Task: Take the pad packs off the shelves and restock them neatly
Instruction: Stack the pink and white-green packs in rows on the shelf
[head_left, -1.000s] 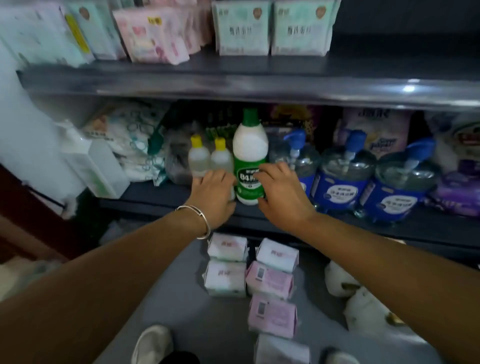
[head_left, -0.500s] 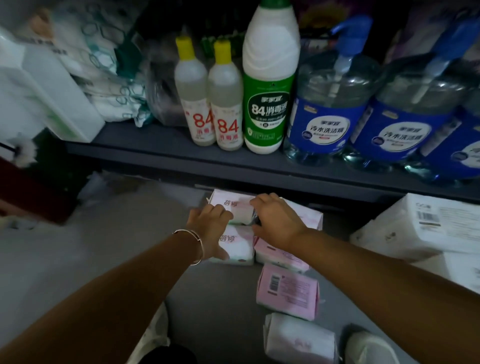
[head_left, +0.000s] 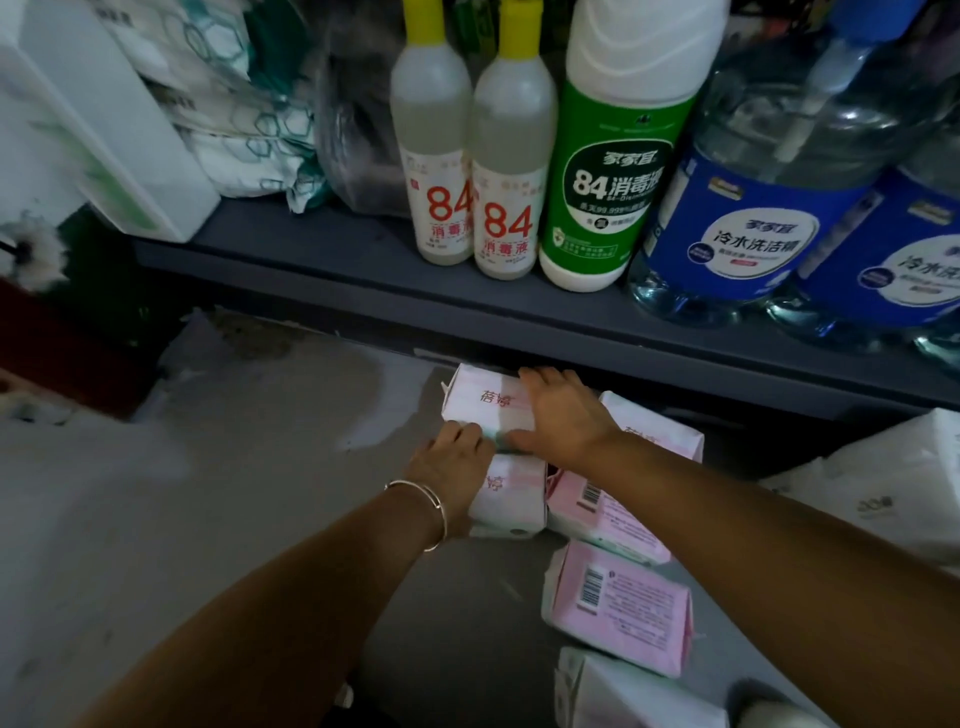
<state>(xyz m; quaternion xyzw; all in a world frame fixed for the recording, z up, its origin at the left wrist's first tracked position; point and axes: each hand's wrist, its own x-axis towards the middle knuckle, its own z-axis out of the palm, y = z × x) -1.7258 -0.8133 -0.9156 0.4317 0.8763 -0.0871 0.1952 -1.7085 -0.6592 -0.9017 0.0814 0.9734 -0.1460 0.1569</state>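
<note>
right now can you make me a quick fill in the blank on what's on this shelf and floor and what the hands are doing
1. Both hands rest on the pad pack lying farthest back on the ____.
2. The two small 84 bottles have ____ caps.
3. The bracelet is on the ____ wrist.
4. The big bottle right of the small ones has a ____ label.

Missing words: floor; yellow; left; green
</note>
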